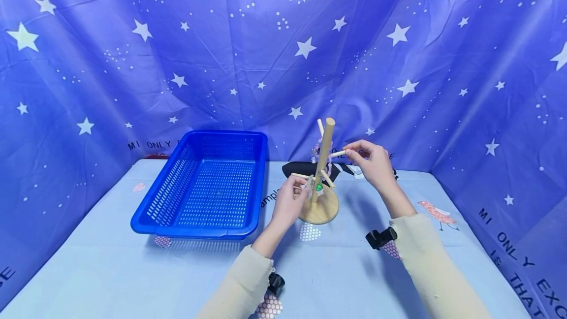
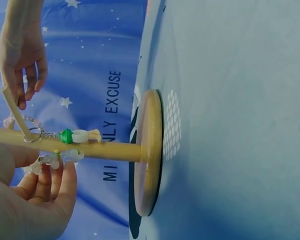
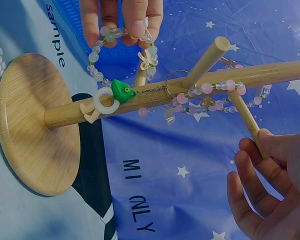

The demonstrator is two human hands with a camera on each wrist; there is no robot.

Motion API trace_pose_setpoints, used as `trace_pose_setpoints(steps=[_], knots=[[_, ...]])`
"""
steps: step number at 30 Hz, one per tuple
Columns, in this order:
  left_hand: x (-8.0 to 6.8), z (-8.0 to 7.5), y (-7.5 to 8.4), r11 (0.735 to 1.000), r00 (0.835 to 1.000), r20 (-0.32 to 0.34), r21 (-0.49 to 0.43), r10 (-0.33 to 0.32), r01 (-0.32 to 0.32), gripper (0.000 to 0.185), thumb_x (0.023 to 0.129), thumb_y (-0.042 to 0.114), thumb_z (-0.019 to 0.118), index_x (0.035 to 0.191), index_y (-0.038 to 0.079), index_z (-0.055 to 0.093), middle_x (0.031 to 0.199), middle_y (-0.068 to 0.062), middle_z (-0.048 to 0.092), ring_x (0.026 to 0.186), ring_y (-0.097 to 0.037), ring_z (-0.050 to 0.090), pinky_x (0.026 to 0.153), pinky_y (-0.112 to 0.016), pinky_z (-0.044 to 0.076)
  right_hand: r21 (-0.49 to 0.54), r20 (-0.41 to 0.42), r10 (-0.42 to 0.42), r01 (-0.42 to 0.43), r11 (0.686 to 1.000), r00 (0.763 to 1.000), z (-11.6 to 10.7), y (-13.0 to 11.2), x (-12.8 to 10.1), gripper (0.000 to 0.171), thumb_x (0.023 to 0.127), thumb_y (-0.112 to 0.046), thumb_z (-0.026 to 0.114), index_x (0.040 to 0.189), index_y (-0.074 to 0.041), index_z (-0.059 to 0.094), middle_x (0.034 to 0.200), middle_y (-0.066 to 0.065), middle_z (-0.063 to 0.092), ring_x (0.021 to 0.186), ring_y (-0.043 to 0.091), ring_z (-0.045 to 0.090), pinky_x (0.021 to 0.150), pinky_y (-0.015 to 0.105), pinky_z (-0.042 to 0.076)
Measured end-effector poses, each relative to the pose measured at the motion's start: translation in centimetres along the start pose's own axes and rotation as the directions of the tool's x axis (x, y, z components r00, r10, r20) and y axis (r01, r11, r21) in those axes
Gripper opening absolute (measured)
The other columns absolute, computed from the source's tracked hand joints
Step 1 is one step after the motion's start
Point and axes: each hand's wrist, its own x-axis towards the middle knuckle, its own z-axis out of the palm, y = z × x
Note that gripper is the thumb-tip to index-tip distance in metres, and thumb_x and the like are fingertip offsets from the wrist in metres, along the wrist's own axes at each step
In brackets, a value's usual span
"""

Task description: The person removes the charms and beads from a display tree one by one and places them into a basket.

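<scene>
Fingers of the left hand (image 1: pixel 289 201) are pinching a pale green-and-white beaded bracelet (image 3: pixel 102 50) hanging on the wooden pegged stand (image 1: pixel 320 181) beside the blue plastic basket (image 1: pixel 208 186), while the right hand (image 1: pixel 373 164) is gripping an upper peg (image 1: pixel 337 153).

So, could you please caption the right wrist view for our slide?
Left hand pinches a bead bracelet on the wooden stand; right hand holds a peg.

Staged recording booth — star-printed blue backdrop (image 1: pixel 283 53) draped around table (image 1: pixel 354 270).
</scene>
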Motion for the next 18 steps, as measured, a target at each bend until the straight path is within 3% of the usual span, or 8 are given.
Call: trace_pose_setpoints(steps=[6, 18], knots=[[-0.08, -0.1, 0.24, 1.0, 0.999, -0.035, -0.029, -0.009, 0.008, 0.012, 0.095, 0.006, 0.062, 0.106, 0.003, 0.06, 0.106, -0.016, 0.065, 0.091, -0.023, 0.066, 0.076, -0.026, 0.056, 0.008, -0.002, -0.01, 0.01, 1.0, 1.0, 0.01, 0.02, -0.02, 0.023, 0.098, -0.023, 0.065, 0.108, -0.005, 0.074, 0.093, 0.019, 0.074, 0.068, -0.006, 0.057, 0.062, 0.013, 0.049], [-0.08, -0.3, 0.68, 0.998, 0.993, -0.111, -0.058, -0.039, 0.032, 0.013, 0.096, 0.006, 0.06, 0.108, 0.002, 0.059, 0.109, -0.017, 0.065, 0.094, -0.028, 0.068, 0.076, -0.029, 0.056, 0.022, -0.005, -0.014, 0.014, 1.0, 1.0, 0.07, 0.08, -0.03, 0.022, 0.097, -0.022, 0.065, 0.107, -0.004, 0.074, 0.093, 0.022, 0.074, 0.067, -0.007, 0.057, 0.061, 0.013, 0.049]])
